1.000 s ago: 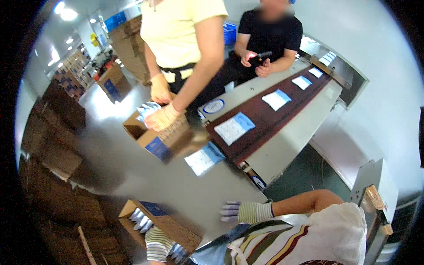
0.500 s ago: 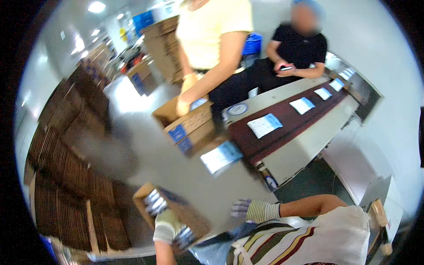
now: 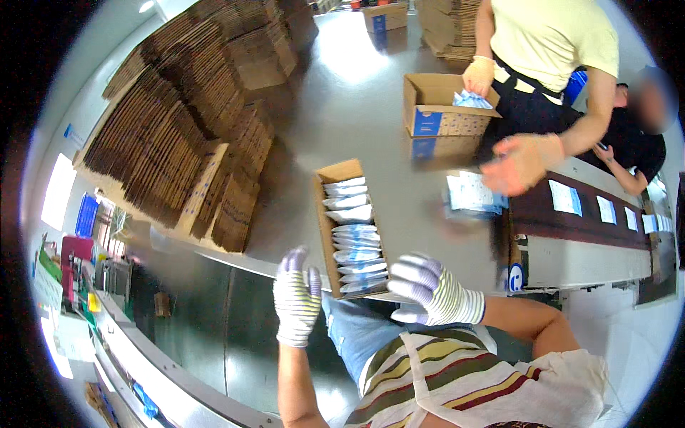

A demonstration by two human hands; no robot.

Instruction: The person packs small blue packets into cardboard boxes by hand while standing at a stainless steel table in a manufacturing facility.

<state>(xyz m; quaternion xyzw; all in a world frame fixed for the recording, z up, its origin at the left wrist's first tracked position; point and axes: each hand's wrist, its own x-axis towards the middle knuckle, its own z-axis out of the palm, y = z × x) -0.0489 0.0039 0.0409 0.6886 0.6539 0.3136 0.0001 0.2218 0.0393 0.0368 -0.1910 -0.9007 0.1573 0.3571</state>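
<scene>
In front of me on the table an open cardboard box [image 3: 338,171] holds several white-and-blue packets [image 3: 356,246], standing on edge in a row. My left hand [image 3: 297,298], in a striped knit glove with purple-grey fingers, is raised left of the box's near end. Its fingers are spread and nothing is in it. My right hand [image 3: 437,291], gloved alike, is at the box's near right corner. Its fingers are slightly bent, with the thumb apart and no item visible in it. Whether it touches the box I cannot tell.
Tall stacks of flattened cartons [image 3: 160,132] stand at left. Across the table a co-worker's orange-gloved hand [image 3: 524,162] reaches over a packet pile [image 3: 472,194] at the belt's end; the other holds packets in an open carton [image 3: 448,120]. A conveyor belt [image 3: 581,225] carries packets at right.
My view has swung left. My left hand has come out of the box and is now beside it, and my right hand is closer to the box. The co-worker's hand reaches to the packet pile.
</scene>
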